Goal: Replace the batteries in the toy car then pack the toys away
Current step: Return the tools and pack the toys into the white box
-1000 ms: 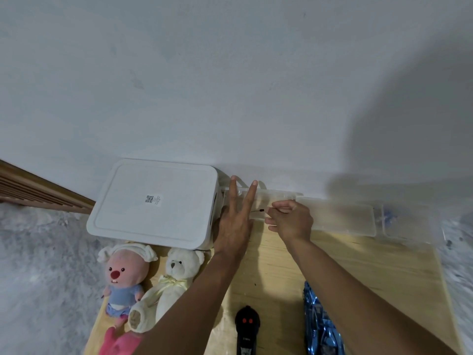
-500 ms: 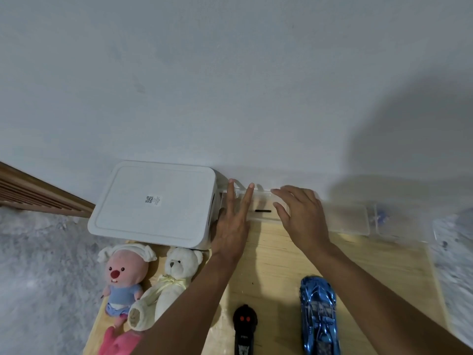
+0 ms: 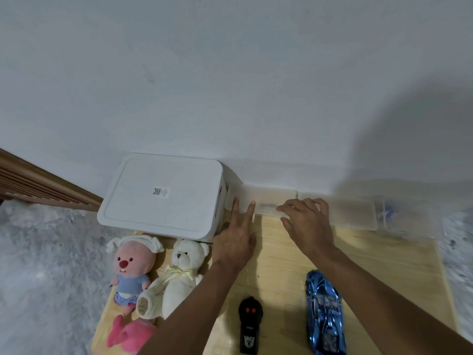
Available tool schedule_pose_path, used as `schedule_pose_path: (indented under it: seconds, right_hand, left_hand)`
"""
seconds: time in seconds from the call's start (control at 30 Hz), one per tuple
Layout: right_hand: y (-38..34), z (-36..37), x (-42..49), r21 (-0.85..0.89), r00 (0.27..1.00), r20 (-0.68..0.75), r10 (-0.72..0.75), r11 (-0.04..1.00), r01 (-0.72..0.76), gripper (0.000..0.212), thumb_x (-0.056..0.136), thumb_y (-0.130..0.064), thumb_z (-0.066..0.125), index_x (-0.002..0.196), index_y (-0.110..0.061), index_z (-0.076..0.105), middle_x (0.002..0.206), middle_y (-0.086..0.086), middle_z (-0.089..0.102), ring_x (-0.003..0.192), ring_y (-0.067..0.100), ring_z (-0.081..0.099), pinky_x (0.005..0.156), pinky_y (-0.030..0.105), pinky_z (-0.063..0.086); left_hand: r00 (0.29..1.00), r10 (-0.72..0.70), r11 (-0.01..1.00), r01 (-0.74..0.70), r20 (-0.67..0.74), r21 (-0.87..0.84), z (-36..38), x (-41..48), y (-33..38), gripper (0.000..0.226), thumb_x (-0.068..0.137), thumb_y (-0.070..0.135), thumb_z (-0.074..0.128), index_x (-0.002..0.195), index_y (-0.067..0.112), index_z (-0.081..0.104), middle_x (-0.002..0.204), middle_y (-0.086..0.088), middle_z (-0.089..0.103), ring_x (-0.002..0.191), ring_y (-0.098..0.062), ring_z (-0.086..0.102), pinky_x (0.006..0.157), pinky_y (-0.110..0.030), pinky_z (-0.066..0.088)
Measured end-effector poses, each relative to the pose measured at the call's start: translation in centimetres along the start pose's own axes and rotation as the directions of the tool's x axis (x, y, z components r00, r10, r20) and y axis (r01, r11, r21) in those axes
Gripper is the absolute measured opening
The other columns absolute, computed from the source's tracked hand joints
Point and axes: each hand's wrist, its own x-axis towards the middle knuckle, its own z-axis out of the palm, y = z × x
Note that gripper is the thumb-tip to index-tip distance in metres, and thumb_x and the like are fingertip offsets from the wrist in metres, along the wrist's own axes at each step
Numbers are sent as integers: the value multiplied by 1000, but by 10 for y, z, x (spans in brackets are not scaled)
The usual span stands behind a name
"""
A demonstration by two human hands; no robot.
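Nearest me, at the bottom of the frame, the black remote control point(image 3: 250, 326) lies flat on the wooden board point(image 3: 378, 272), and just right of it the shiny blue toy car point(image 3: 323, 312) rests lengthwise, untouched by either hand. At lower left three soft toys sit side by side: a pink plush point(image 3: 129, 334) at the very edge, a pink-faced doll in blue point(image 3: 133, 265) above it, and a cream teddy bear point(image 3: 179, 275) leaning against that doll.

Further up, in the middle of the frame, my left hand point(image 3: 234, 243) lies palm down, fingers spread and straight, their tips touching the near edge of a clear plastic case point(image 3: 266, 198). My right hand point(image 3: 308, 222) rests on the same case from the right, fingers loosely curled over its lid; I grip nothing that I can make out, though the blur there leaves it uncertain.

A second clear case point(image 3: 355, 213) continues to the right, and a blurred clear container point(image 3: 407, 219) stands past it. Left of my hands the large white storage box point(image 3: 163, 193) sits closed, against the pale wall point(image 3: 230, 73) behind.
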Motion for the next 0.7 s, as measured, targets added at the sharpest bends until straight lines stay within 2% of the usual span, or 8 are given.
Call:
schedule_pose_path:
  seconds: [0.17,0.27,0.33,0.4,0.47,0.53,0.6,0.7]
  right_hand:
    - [-3,-1,-2,-82,999,22,-29,996,31,24,82,-23,77,105,-30,76,104,-11,71,91,20,62,100,47,32]
    - [-7,-10,4,-73,991,131,21,997,-11,22,87,-32,70,109,-31,75,110,-12,70,99,19,61,99,43,30]
    - [-11,-23,11,32,976,183,114,992,-122,23,91,-33,65,113,-32,74,115,-12,70,104,19,61,96,40,37]
    - [-20,-41,20,237,958,175,228,935,-265,24,92,-29,64,115,-30,71,112,-9,70,103,20,63,90,37,48]
    - [-34,-58,30,388,945,163,284,862,-326,24,91,-28,63,114,-32,68,102,-10,69,96,19,66,82,36,54]
    - [-55,-72,44,427,946,200,256,846,-319,26,92,-32,62,117,-34,64,101,-12,66,94,18,65,80,34,54]
    - [-83,-86,60,433,941,277,195,849,-303,36,91,-37,63,127,-36,56,111,-8,64,101,18,63,82,33,51]
    - [-129,-97,83,449,912,393,114,842,-298,55,91,-36,65,142,-32,43,129,4,53,113,26,58,85,31,44]
  left_hand:
    - [999,-34,998,36,37,-53,-2,2,1,77,105,34,43,163,41,-7,173,-2,-14,108,-29,69,73,-37,59]
    - [993,-53,993,63,104,-98,-12,4,8,81,104,18,41,163,38,-11,173,-7,-13,114,-35,66,80,-42,60]
    - [992,-37,987,54,117,-152,-34,5,13,87,100,4,42,164,34,-9,172,-13,2,117,-38,63,81,-41,56]
    - [999,16,978,-10,27,-208,-67,8,16,81,97,-1,42,165,29,11,160,-15,37,112,-39,64,78,-42,52]
    - [988,48,974,-80,-148,-214,-105,8,8,63,96,3,43,154,27,37,132,-13,63,103,-38,67,78,-45,53]
    - [959,13,981,-68,-283,-184,-140,9,-15,48,97,10,46,143,26,49,113,-9,71,96,-38,68,76,-44,54]
    - [939,-58,985,-2,-340,-173,-166,10,-51,40,99,19,48,138,26,53,108,-6,73,97,-35,68,78,-43,56]
    - [934,-207,969,155,-292,-192,-184,11,-121,40,100,35,52,139,26,51,116,-5,71,112,-31,64,88,-44,54]
